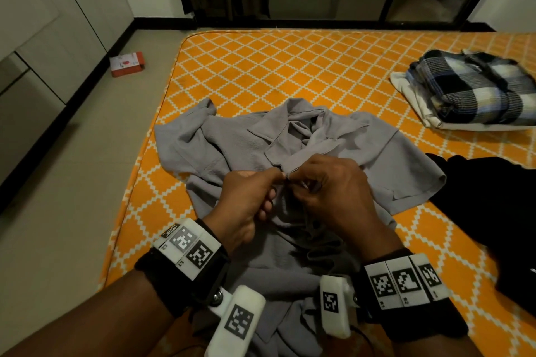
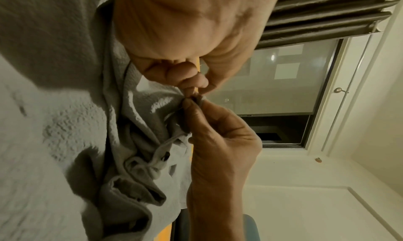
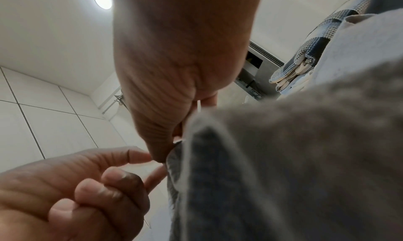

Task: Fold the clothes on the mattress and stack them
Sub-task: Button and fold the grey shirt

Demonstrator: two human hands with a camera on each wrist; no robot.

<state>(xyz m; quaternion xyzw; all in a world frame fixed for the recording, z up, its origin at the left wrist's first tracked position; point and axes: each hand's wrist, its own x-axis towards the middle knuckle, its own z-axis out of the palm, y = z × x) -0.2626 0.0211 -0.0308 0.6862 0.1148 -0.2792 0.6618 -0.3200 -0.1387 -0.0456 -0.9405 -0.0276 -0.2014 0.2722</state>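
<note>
Both wrists, each strapped with a marker-covered band, fill the bottom of the head view, and from them the left hand (image 1: 249,191) and right hand (image 1: 324,182) reach toward 12 o'clock to meet over the grey shirt (image 1: 290,142). Each hand pinches the same small bit of the shirt's front edge between thumb and forefinger, fingertips touching; the left wrist view shows a dark button (image 2: 166,154) lower on that edge, so the step in hand is probably buttoning or straightening the placket.

The shirt lies crumpled on the orange patterned mattress (image 1: 275,66), collar at 12 o'clock from the pinch, hem trailing back toward 6 o'clock under the wrists, so its long axis runs straight away from the person. Sleeves spread toward 10 and 3 o'clock. Neither hand is nearer; both sit at the midline.

No containers appear. A folded stack, with a plaid garment (image 1: 475,87) on top, rests at 2 o'clock, well apart from the shirt. A black garment (image 1: 493,197) lies unfolded at 3 o'clock, just beside the shirt's right sleeve.
</note>
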